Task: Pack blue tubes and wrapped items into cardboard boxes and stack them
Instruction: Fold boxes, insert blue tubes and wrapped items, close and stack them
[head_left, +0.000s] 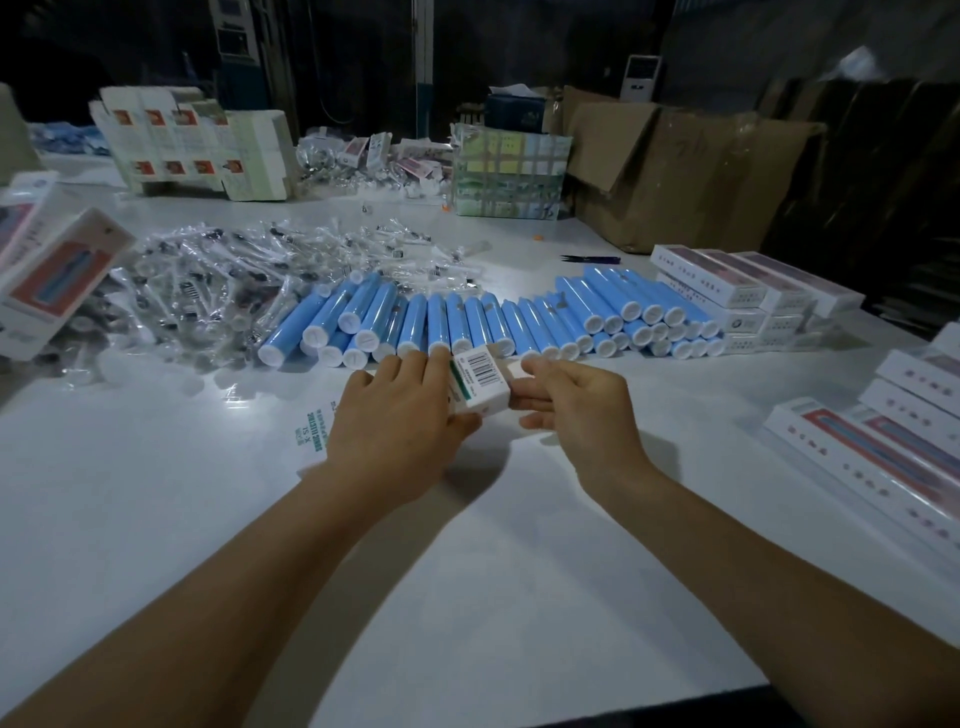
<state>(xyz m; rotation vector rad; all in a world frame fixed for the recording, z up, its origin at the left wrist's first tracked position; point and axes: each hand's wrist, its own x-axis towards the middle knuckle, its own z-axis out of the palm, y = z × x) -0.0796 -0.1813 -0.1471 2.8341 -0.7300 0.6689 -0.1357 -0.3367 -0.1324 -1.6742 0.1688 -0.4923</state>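
Observation:
A small white carton with a barcode and a green stripe is held end-on over the white table. My left hand grips its left side. My right hand pinches its right end at the flap. Just behind lies a long row of blue tubes with white caps, piled side by side. To their left spreads a heap of clear-wrapped items.
Finished white boxes are stacked at the right and near right, more at the far left. Flat carton blanks stand at the back, beside a taped box and a big brown carton. A printed bag lies under my left wrist.

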